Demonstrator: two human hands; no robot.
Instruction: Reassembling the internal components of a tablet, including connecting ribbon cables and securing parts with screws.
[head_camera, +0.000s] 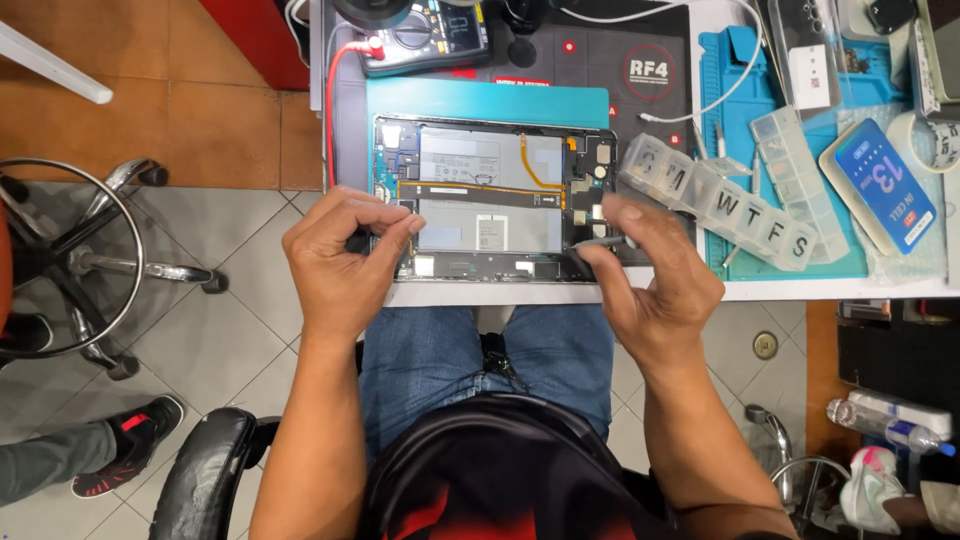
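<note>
the opened tablet (492, 198) lies flat at the surface's (660, 291) near edge, light, stiff and likely fragile inside, best held by its frame, left hand (345, 262) pinched together at its left edge, right hand (655, 285) clamped on a thin tool (603, 241).

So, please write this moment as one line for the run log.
left hand: pinching left edge of opened tablet | right hand: holding thin grey tool, tip at tablet's lower right corner | pill organizer: right of tablet

One view only, worn on the head and looking straight down. It sits close above the worktop (640, 291) edge, lap and floor tiles (240, 320) below.
</note>
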